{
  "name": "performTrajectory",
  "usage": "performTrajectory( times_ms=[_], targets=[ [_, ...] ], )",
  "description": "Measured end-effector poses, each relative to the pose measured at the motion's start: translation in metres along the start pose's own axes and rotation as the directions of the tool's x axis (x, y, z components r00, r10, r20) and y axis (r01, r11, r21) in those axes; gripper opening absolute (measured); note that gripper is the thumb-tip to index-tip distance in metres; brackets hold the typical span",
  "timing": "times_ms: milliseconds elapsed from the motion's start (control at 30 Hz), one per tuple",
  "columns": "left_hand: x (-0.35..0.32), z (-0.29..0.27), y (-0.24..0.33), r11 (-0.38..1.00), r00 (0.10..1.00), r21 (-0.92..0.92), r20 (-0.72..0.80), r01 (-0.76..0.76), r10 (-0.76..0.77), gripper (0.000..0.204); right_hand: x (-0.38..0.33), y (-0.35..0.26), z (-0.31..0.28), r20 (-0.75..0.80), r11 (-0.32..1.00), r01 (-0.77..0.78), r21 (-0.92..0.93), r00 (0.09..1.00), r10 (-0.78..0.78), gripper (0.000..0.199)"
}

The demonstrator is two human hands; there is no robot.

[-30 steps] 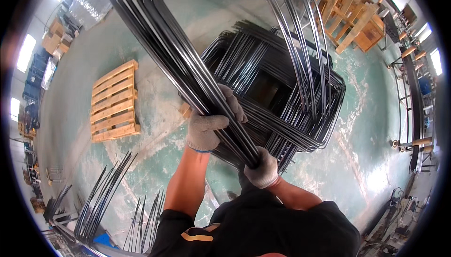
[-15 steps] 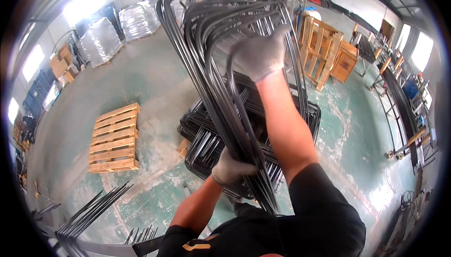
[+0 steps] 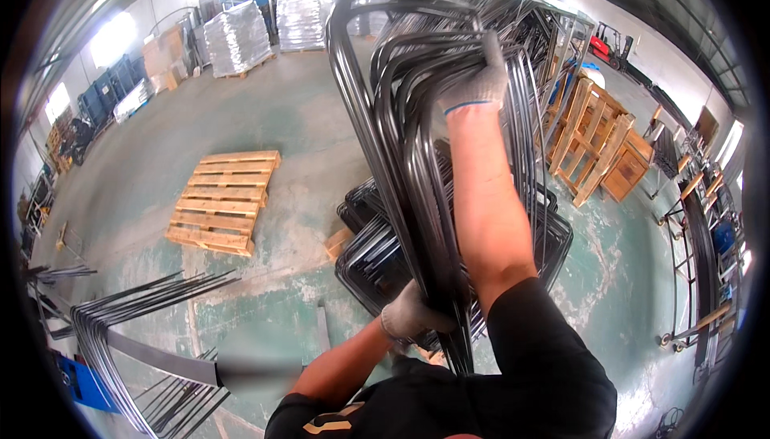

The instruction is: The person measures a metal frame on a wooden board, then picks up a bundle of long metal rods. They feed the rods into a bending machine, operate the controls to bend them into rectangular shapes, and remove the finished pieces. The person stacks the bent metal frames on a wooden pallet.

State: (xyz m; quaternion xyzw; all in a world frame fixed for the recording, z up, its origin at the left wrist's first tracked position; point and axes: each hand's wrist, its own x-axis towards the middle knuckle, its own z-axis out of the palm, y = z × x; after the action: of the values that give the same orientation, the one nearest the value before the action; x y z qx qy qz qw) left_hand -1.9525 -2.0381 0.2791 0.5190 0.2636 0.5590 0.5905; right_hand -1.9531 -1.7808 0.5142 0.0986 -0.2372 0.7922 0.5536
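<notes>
Both hands grip bent rod bundle (image 3: 417,158); rod stack (image 3: 377,254), pallet (image 3: 224,198) below.

The fingers of the gloved left hand (image 3: 411,316) were lost behind the bundle of bent dark metal frames (image 3: 417,142), whose lower ends vanished behind the black sleeve (image 3: 545,359) at 6 o'clock. The stack of frames on the floor (image 3: 377,254) lay half hidden behind the raised right forearm (image 3: 489,198). At 9 o'clock, distant clutter (image 3: 72,138) was too small to identify.
</notes>
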Motion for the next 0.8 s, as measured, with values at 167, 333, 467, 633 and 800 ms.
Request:
performTrajectory(
  times_ms=[167, 333, 467, 633, 800],
  targets=[
    [-0.025, 0.021, 0.008, 1.000, 0.993, 0.009, 0.122, -0.003, 0.001, 0.039, -0.060, -0.016, 0.083, 0.025, 0.982, 0.160, -0.096, 0.987, -0.158, 0.046],
    [-0.059, 0.038, 0.014, 0.997, 0.978, -0.001, 0.191, -0.081, 0.080, 0.035, -0.087, -0.036, 0.148, 0.294, 0.993, 0.095, -0.063, 0.953, -0.073, 0.050],
    [-0.098, 0.035, 0.041, 0.995, 0.998, 0.086, -0.019, -0.053, 0.055, 0.034, -0.130, -0.020, 0.221, 0.212, 0.993, 0.057, 0.104, 0.974, -0.078, 0.043],
    [-0.101, 0.032, 0.062, 0.981, 0.988, 0.130, -0.039, -0.146, 0.152, 0.037, -0.144, -0.023, 0.237, 0.492, 0.990, -0.030, 0.140, 0.869, -0.043, 0.053],
    [-0.150, 0.038, 0.047, 0.967, 0.932, 0.138, -0.267, -0.214, 0.244, 0.042, -0.183, 0.001, 0.239, 0.514, 0.946, -0.267, 0.184, 0.846, 0.139, 0.053]
  ],
)
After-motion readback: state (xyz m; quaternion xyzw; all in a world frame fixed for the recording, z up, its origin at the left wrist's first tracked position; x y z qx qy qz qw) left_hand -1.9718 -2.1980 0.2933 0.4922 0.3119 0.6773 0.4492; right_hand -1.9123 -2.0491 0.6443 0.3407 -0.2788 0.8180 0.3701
